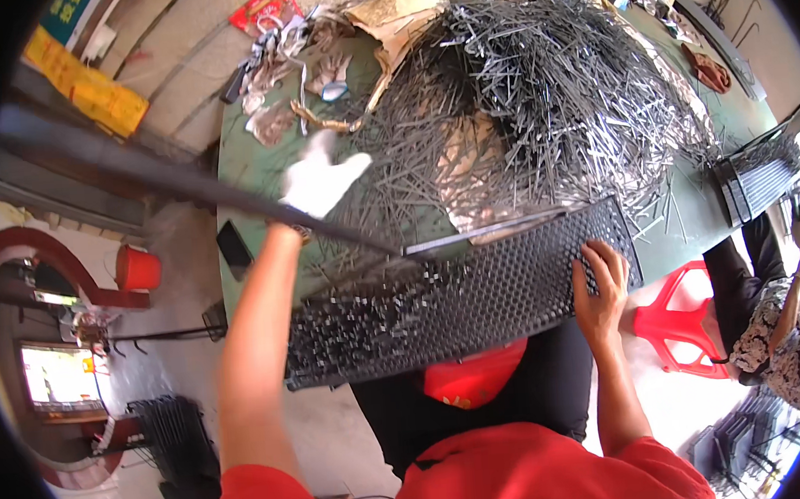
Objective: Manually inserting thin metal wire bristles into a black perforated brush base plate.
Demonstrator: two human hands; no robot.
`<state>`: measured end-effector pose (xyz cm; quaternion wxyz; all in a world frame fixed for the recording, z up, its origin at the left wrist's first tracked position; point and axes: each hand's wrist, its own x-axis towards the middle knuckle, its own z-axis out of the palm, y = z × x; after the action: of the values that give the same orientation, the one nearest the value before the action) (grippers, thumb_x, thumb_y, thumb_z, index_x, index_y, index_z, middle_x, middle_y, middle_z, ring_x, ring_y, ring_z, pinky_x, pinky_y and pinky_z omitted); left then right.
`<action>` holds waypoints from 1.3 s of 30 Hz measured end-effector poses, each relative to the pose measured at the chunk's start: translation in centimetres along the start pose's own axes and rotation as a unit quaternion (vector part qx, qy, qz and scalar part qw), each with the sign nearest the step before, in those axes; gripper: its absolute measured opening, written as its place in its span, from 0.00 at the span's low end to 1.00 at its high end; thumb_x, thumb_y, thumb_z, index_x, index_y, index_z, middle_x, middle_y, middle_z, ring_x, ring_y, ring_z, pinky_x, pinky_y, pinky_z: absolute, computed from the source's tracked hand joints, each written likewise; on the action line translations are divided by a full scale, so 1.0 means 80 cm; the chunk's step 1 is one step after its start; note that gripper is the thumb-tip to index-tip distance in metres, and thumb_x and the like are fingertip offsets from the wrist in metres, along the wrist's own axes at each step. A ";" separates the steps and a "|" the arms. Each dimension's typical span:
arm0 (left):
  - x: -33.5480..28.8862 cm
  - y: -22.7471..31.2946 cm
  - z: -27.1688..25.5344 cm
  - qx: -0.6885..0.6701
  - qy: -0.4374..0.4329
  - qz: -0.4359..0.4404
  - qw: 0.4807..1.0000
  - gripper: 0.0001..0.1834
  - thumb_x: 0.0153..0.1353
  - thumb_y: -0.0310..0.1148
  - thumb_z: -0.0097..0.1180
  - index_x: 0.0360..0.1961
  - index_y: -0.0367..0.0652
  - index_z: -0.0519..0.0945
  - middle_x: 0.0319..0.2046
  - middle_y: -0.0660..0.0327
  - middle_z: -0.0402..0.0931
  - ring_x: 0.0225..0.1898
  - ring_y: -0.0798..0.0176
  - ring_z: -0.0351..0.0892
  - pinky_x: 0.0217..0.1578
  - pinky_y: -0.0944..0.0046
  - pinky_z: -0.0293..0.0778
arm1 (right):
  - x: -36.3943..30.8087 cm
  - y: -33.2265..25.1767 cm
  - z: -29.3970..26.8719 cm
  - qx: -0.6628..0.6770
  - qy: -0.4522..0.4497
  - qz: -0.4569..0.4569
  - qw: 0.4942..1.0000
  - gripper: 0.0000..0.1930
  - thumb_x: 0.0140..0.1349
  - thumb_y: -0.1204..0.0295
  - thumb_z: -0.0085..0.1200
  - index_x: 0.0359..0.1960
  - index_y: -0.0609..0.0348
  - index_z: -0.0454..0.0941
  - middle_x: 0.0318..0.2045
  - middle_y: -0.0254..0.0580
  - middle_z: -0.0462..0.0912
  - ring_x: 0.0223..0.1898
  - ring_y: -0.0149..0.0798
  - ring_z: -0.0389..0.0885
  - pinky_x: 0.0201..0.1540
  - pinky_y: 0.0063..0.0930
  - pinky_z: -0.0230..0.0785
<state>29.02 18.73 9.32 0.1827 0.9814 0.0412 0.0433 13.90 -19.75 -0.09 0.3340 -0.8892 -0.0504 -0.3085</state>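
Note:
My left hand (323, 177), in a white glove, is lifted over the left side of a green table with its thumb and fingers apart, slightly blurred. Nothing shows in it. My bare right hand (600, 286) grips the right end of a long black perforated tray (523, 287), fingers curved over its top. The tray lies along the near table edge, above my lap. Many short pieces stick up from the holes in its left half. Beyond it spreads a big heap of thin dark strips (565, 90), with loose ones scattered toward my left hand.
A blurred dark bar (162, 169) crosses before my left wrist. Crumpled gloves (327, 74) lie on the green table (676, 212) at far left, a phone (233, 249) at its left edge. A red stool (678, 318) and another person (782, 339) are at the right.

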 end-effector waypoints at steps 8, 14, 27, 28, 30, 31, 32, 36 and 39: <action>0.168 0.120 0.129 -0.023 -0.157 0.110 0.981 0.43 0.51 0.68 0.52 0.53 0.39 0.75 0.49 0.43 0.76 0.51 0.45 0.76 0.52 0.55 0.70 | 0.003 0.000 -0.003 0.016 -0.001 0.019 1.000 0.14 0.48 0.84 0.61 0.39 0.62 0.79 0.43 0.46 0.79 0.44 0.49 0.76 0.48 0.38 0.68; 0.208 0.177 0.204 -0.162 -0.301 0.030 0.939 0.40 0.51 0.68 0.56 0.31 0.30 0.81 0.20 0.61 0.72 0.21 0.64 0.70 0.25 0.64 0.70 | 0.003 0.002 -0.003 0.001 -0.014 0.044 0.999 0.15 0.46 0.85 0.62 0.37 0.60 0.79 0.42 0.45 0.80 0.43 0.49 0.76 0.47 0.38 0.69; 0.201 0.215 0.249 -0.337 -0.228 -0.178 0.896 0.43 0.46 0.54 0.66 0.53 0.24 0.73 0.59 0.44 0.68 0.60 0.54 0.67 0.58 0.61 0.62 | 0.014 -0.005 0.006 -0.017 -0.009 0.045 0.999 0.13 0.43 0.85 0.63 0.33 0.62 0.80 0.37 0.44 0.81 0.38 0.48 0.78 0.42 0.36 0.70; 0.201 0.212 0.253 -0.337 -0.227 -0.177 0.896 0.43 0.46 0.54 0.66 0.53 0.24 0.73 0.59 0.44 0.68 0.60 0.54 0.67 0.58 0.61 0.62 | 0.015 -0.006 0.006 -0.019 -0.010 0.044 0.999 0.13 0.43 0.85 0.63 0.33 0.62 0.80 0.37 0.44 0.81 0.38 0.48 0.78 0.42 0.36 0.70; 0.195 0.221 0.247 -0.348 -0.247 -0.130 0.895 0.48 0.44 0.55 0.69 0.52 0.19 0.71 0.59 0.43 0.68 0.60 0.54 0.67 0.59 0.60 0.62 | 0.015 -0.006 0.005 -0.024 -0.008 0.044 0.999 0.13 0.43 0.85 0.63 0.33 0.62 0.80 0.37 0.44 0.81 0.38 0.47 0.78 0.42 0.35 0.70; 0.192 0.224 0.243 -0.326 -0.278 -0.131 0.894 0.51 0.43 0.56 0.71 0.52 0.16 0.69 0.59 0.40 0.67 0.61 0.54 0.65 0.60 0.60 0.61 | 0.014 -0.006 0.004 -0.026 -0.007 0.044 0.999 0.13 0.43 0.85 0.63 0.33 0.62 0.80 0.37 0.44 0.81 0.38 0.47 0.78 0.42 0.35 0.70; 0.194 0.219 0.243 -0.327 -0.276 -0.130 0.895 0.51 0.43 0.56 0.71 0.52 0.16 0.69 0.59 0.40 0.67 0.61 0.54 0.65 0.60 0.60 0.61 | 0.015 -0.006 0.004 -0.026 -0.006 0.042 0.999 0.13 0.43 0.85 0.63 0.33 0.62 0.80 0.37 0.44 0.81 0.38 0.47 0.78 0.42 0.35 0.70; 0.189 0.220 0.242 -0.394 -0.264 -0.104 0.874 0.49 0.43 0.53 0.71 0.52 0.18 0.69 0.55 0.40 0.71 0.59 0.54 0.68 0.59 0.60 0.62 | 0.014 -0.007 0.003 -0.028 -0.007 0.039 0.999 0.12 0.44 0.86 0.62 0.32 0.63 0.80 0.36 0.44 0.80 0.38 0.47 0.78 0.42 0.35 0.70; 0.194 0.210 0.247 -0.421 -0.258 -0.085 0.865 0.43 0.46 0.48 0.71 0.50 0.18 0.71 0.53 0.41 0.72 0.55 0.55 0.72 0.56 0.60 0.66 | 0.015 -0.008 0.005 -0.021 -0.002 0.028 0.999 0.11 0.44 0.86 0.61 0.32 0.63 0.79 0.36 0.45 0.80 0.38 0.47 0.78 0.42 0.35 0.69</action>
<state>47.49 -2.41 -1.91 0.5857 0.7798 0.0540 -0.2142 14.85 -19.14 0.76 0.3242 -0.8974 -0.0194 -0.2986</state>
